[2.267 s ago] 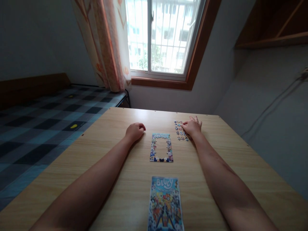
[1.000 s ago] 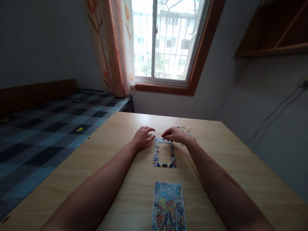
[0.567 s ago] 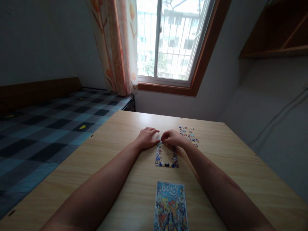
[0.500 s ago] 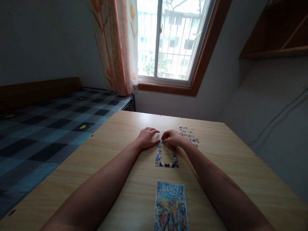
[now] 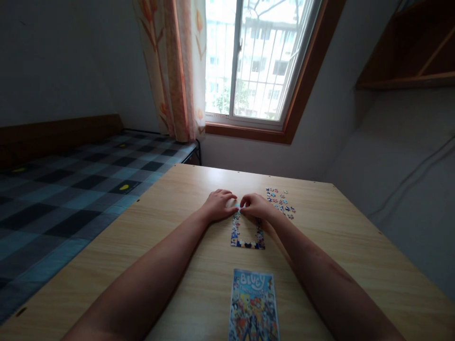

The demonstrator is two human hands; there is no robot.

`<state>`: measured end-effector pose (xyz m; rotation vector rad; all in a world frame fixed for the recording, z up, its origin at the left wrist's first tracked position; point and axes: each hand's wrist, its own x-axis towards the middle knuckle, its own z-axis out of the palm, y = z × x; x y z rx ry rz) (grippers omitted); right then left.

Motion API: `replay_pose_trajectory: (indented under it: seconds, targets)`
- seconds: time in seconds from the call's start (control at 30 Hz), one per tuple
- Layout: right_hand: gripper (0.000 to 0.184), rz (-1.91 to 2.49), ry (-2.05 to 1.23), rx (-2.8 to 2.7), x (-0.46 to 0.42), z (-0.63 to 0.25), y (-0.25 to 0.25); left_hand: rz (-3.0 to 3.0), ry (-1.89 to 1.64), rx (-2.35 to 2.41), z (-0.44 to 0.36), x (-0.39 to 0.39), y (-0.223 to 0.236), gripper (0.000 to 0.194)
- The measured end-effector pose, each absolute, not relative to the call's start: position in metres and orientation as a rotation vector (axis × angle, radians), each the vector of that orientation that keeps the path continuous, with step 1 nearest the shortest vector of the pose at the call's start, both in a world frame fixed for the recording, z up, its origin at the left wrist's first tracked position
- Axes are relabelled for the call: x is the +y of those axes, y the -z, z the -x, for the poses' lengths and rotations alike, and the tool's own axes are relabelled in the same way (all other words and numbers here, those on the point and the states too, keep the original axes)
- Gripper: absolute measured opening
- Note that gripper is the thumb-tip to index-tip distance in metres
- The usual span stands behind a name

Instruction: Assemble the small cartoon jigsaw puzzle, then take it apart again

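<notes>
1. At the left of the frame, a bed with a blue, grey and black checked cover (image 5: pixel 81 189) stands beside the pale wood-grain surface (image 5: pixel 159 201). It is well apart from the hands and looks unlikely to cause trouble.

2. Left of centre, the bare left hand (image 5: pixel 217 207) has its fingers spread and curved, gripping nothing that shows. Its thumb meets the upper left corner of the border; a sideways push there could skew it.

3. In the centre lies the multicoloured rectangular puzzle border (image 5: pixel 248 245) of small interlocked pieces, with bare wood showing inside. Uneven pressure on its upper edge could pop joints apart.

4. At the bottom centre, a blue rectangular printed sheet headed BLUEY (image 5: pixel 254 305) lies near the border, safe unless a forearm swings inward.

5. Right of centre, the bare right hand (image 5: pixel 258 207) bends over the border's top, fingers curled with tips close together; whether they pinch a piece cannot be told. A poor angle could lift neighbouring pieces.

6. Further right, small multicoloured loose puzzle pieces (image 5: pixel 283 201) lie just beyond that hand, where a careless wrist could scatter them.
</notes>
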<state>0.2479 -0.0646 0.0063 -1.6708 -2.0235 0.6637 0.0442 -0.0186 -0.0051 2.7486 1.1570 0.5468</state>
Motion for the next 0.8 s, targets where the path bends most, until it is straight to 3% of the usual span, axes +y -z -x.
replay_pose_trajectory:
  seconds: [0.37,0.8]
  targets:
    - [0.024,1.775,-0.532,-2.064,-0.063,-0.252,-0.002,-2.745,-0.539,1.161,-0.044,-0.019,0.003,0.044]
    - [0.020,1.838,-0.495,-2.052,-0.066,-0.265,-0.021,-2.729,-0.551,1.155,-0.044,-0.020,0.002,0.042]
